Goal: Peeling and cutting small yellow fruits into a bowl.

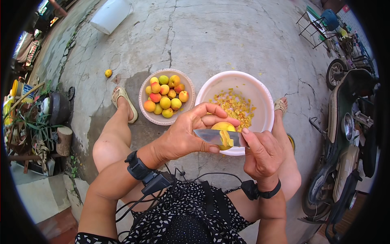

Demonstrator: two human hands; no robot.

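Between the thumb and fingers of my left hand (195, 128) is a yellow apricot-like fruit (224, 126). My right hand (264, 152) grips a knife (210, 137), its handle mostly hidden by my fingers. The broad steel blade lies across the fruit, with a cut yellow piece (226, 139) resting on it. Below my hands stands a pale pink plastic basin (264, 106), holding many small yellow and reddish fruit pieces (233, 102). To its left is a round, pale woven-look basket (143, 105) filled with whole yellow, green and red-blushed fruits (165, 103).
A single yellow fruit (108, 73) lies on the cracked concrete floor (207, 39). Farther off is a white bucket (111, 16). A scooter (338, 137) stands at the right; plants and a cut log (64, 141) are at the left. Black cables (210, 174) run between my wrists.
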